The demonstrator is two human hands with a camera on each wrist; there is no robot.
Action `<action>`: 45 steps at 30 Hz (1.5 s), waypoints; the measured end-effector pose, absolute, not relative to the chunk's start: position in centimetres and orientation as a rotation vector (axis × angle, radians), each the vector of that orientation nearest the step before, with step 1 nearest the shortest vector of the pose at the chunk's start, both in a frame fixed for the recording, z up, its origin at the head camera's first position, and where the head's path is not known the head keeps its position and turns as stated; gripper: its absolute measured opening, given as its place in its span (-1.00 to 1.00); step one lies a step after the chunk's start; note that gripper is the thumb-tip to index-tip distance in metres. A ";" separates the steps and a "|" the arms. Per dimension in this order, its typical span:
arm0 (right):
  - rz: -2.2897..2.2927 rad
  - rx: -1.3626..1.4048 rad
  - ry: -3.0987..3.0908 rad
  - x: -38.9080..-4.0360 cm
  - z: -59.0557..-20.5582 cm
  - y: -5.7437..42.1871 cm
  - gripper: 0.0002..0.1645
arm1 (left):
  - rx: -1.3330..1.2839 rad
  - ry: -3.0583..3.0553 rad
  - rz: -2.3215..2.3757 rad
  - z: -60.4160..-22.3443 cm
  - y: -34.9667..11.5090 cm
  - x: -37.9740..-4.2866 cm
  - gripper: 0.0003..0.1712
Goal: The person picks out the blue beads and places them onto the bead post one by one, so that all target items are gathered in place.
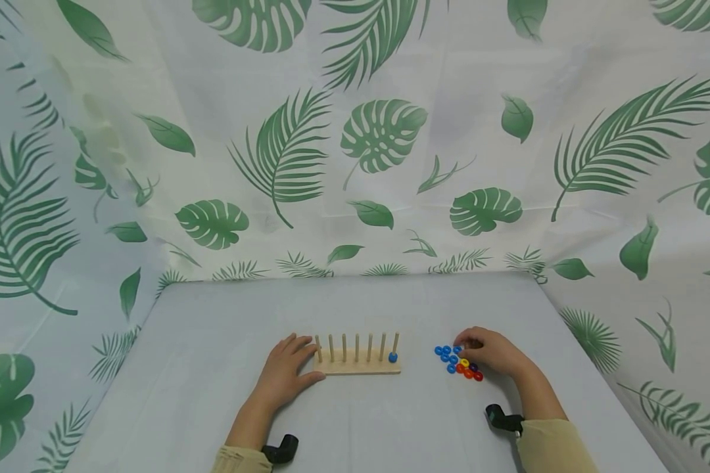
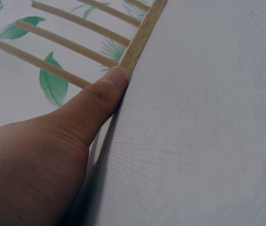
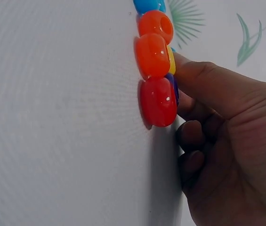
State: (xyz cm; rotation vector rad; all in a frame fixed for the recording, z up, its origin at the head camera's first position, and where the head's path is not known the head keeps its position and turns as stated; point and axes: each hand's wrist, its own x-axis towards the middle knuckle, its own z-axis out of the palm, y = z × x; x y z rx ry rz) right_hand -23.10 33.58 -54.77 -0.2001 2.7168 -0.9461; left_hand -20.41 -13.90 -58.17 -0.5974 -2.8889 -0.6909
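A wooden peg board [image 1: 357,369] with a row of upright pegs stands on the table in the head view. One blue bead [image 1: 393,358] sits at the foot of its rightmost peg. My left hand [image 1: 285,371] grips the board's left end; in the left wrist view the thumb [image 2: 107,87] presses against its base. Right of the board, my right hand [image 1: 492,349] has thumb and fingertips at a blue bead [image 1: 457,349] on the edge of a loose group. The right wrist view hides those fingertips behind a red bead [image 3: 158,101] and orange beads [image 3: 152,54].
Several more blue beads [image 1: 446,358], a yellow bead [image 1: 464,362] and a dark purple bead [image 1: 473,367] lie close together by the right hand. A white cloth covers the table [image 1: 355,420]. Leaf-print curtains [image 1: 390,217] rise behind and at both sides.
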 end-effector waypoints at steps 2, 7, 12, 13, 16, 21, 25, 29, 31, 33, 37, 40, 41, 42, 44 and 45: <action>-0.949 -0.186 2.717 -23.1 -54.8 33.5 -0.74 | -0.599 -2.892 -0.695 -58.1 -13.9 -20.4 -0.26; -0.952 -0.194 2.723 -23.0 -54.8 33.5 -0.75 | -0.608 -2.889 -0.699 -58.4 -13.9 -20.5 -0.25; -0.934 -0.175 2.742 -22.8 -54.7 33.4 -0.77 | -0.621 -2.877 -0.693 -58.3 -13.9 -20.5 -0.26; -0.937 -0.164 2.744 -22.8 -54.7 33.4 -0.77 | -0.624 -2.873 -0.693 -58.3 -13.9 -20.5 -0.26; -0.927 -0.144 2.755 -22.6 -54.6 33.4 -0.73 | -0.629 -2.871 -0.688 -58.4 -13.9 -20.5 -0.26; -0.905 -0.135 2.795 -22.5 -54.2 33.4 -0.72 | -0.615 -2.883 -0.696 -58.5 -13.9 -20.5 -0.26; -0.908 -0.157 2.820 -22.5 -53.4 33.0 -0.76 | -0.610 -2.883 -0.701 -58.6 -13.9 -20.5 -0.26; -0.905 -0.168 2.844 -22.3 -52.4 32.5 -0.76 | -0.616 -2.883 -0.692 -58.5 -14.0 -20.5 -0.25; -0.918 -0.171 2.853 -22.3 -51.8 32.2 -0.75 | -0.617 -2.887 -0.693 -58.4 -14.0 -20.5 -0.25; -0.923 -0.184 2.862 -22.2 -51.3 31.9 -0.73 | -0.615 -2.895 -0.692 -58.3 -14.0 -20.5 -0.24; -0.935 -0.205 2.867 -22.1 -50.5 31.4 -0.70 | -0.611 -2.902 -0.695 -58.2 -14.0 -20.4 -0.24; -0.944 -0.224 2.878 -21.9 -49.8 31.0 -0.68 | -0.612 -2.896 -0.696 -58.2 -14.0 -20.4 -0.24; -0.945 -0.233 2.887 -21.9 -49.5 30.8 -0.68 | -0.608 -2.900 -0.699 -58.2 -14.0 -20.4 -0.24; -0.951 -0.242 2.895 -21.8 -49.3 30.6 -0.67 | -0.609 -2.898 -0.696 -58.2 -14.0 -20.5 -0.24; -0.976 -0.263 2.906 -21.6 -48.9 30.1 -0.68 | -0.617 -2.885 -0.686 -58.3 -14.0 -20.5 -0.25; -0.982 -0.283 2.914 -21.6 -48.7 29.8 -0.68 | -0.616 -2.885 -0.680 -58.3 -14.0 -20.5 -0.25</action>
